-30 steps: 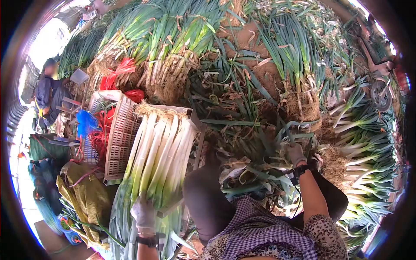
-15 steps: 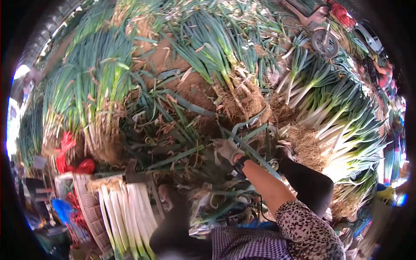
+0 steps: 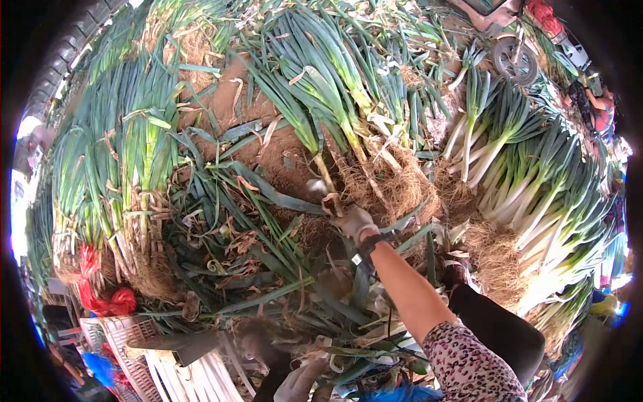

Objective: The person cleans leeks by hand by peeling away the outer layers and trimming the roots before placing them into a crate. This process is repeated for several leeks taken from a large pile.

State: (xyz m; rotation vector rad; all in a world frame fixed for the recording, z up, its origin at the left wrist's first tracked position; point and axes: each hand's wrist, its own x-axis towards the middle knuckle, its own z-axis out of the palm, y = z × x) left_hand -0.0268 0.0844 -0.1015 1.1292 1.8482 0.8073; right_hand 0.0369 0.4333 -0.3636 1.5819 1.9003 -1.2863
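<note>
Hard daylight, bright nearly everywhere. The white stalks of the leeks point(image 3: 536, 201) on the right glare almost blank, and a patch at the left rim burns out white. Deep shade sits among the loose leaves in the middle. The fisheye bends everything toward a black border, and the left hand point(image 3: 298, 378) at the bottom edge is smeared with blur.

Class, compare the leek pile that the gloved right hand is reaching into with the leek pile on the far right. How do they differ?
The middle pile by the right hand has brown, soil-caked stalks and tangled roots; the far-right pile shows clean white stalks. The middle pile lies loose and crossed; the far-right pile lies mostly parallel. Both have green tops.
</note>
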